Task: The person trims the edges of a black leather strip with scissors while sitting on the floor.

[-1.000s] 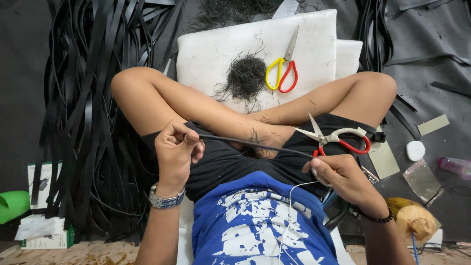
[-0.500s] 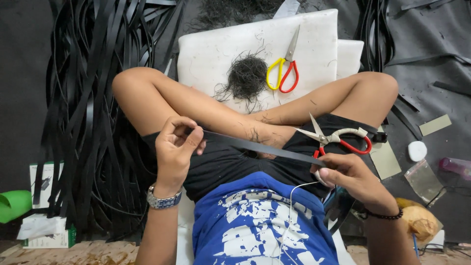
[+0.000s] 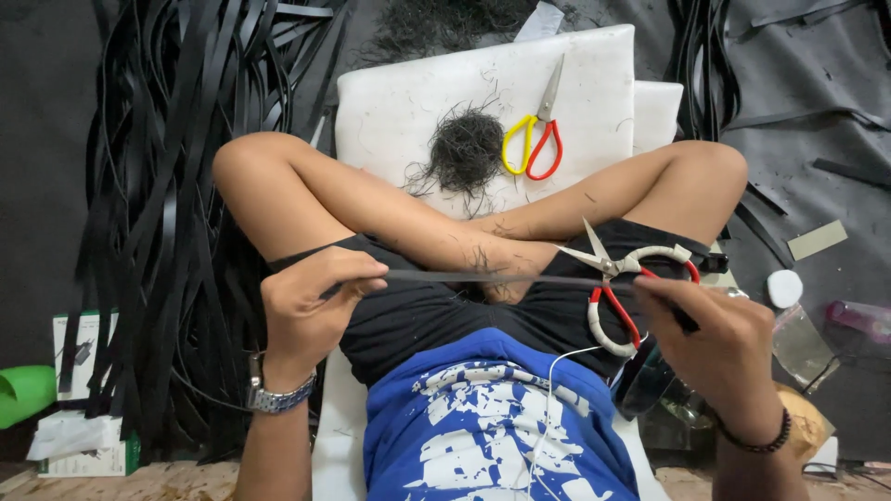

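I sit cross-legged and hold a thin black strip (image 3: 492, 277) stretched across my lap. My left hand (image 3: 311, 306) pinches its left end. My right hand (image 3: 719, 339) grips its right end, near a pair of scissors with red and white handles (image 3: 624, 278) that lies on my right thigh, blades slightly apart. A second pair of scissors with yellow and red handles (image 3: 534, 130) rests on a white board (image 3: 399, 102) beyond my legs, beside a clump of fine black trimmings (image 3: 464, 148).
A big heap of long black strips (image 3: 167, 204) lies on my left, with more strips (image 3: 705, 65) at the upper right. Small boxes (image 3: 79, 371) and a green object (image 3: 23, 390) sit at lower left. Plastic bags (image 3: 798, 339), a white disc (image 3: 784, 288) and tan cards (image 3: 817, 239) lie at right.
Both hands have moved apart and lower, pulling the strip straighter and nearly level. The strip turned from flat face to thin edge. My right hand now covers part of the scissors' handles.
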